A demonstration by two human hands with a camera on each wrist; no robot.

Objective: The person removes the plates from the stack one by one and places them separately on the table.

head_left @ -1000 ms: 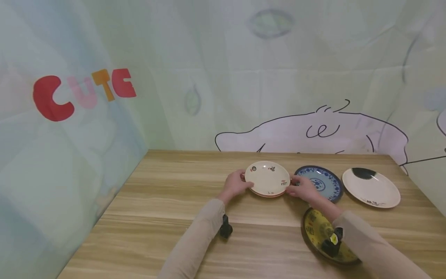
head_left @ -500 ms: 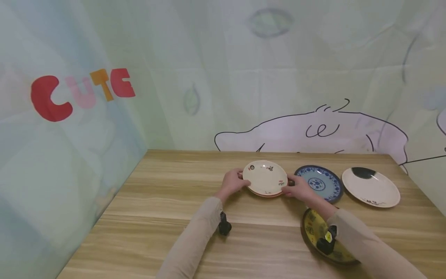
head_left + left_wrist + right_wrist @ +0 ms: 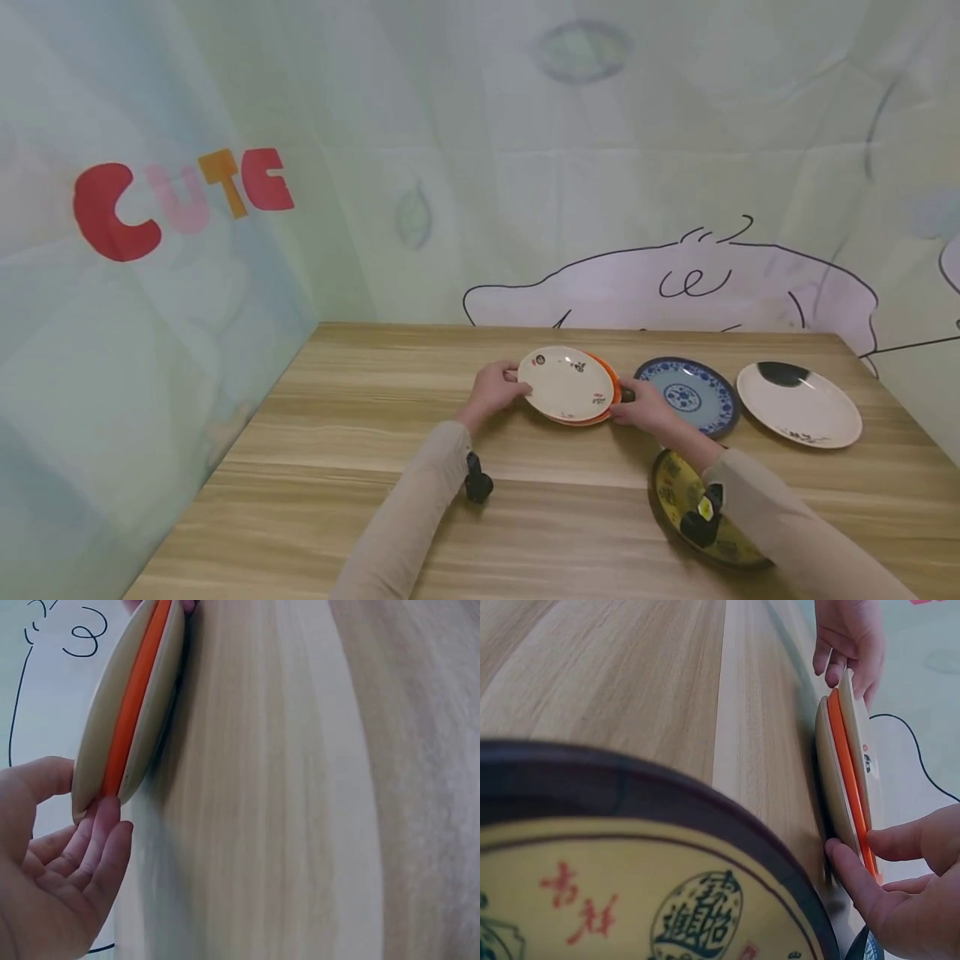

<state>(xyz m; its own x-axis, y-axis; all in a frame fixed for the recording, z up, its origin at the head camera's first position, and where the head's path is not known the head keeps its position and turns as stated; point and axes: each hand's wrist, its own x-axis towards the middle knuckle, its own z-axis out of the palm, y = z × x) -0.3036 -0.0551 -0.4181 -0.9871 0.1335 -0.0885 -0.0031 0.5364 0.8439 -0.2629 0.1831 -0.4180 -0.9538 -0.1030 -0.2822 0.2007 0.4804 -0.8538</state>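
Note:
A cream plate with small dark and red motifs tops a small stack in the head view. Beneath it an orange plate shows as a band, and a second cream plate lies below that. My left hand pinches the top plate's left edge, thumb above and fingertips under the rim. At the opposite side, my right hand grips the orange and lower cream plates between thumb and finger. The top plate sits off-centre to the left, baring the orange rim on the right. Whatever lies under the stack is hidden.
A blue patterned plate lies just right of the stack, and a white plate with a dark patch beyond it. Under my right forearm is a dark-rimmed yellow plate. The wooden table meets a printed cloth backdrop.
The top cream plate has slid left with my left hand, uncovering the orange plate's right edge. My right hand moved slightly left at first, then stayed nearly still.

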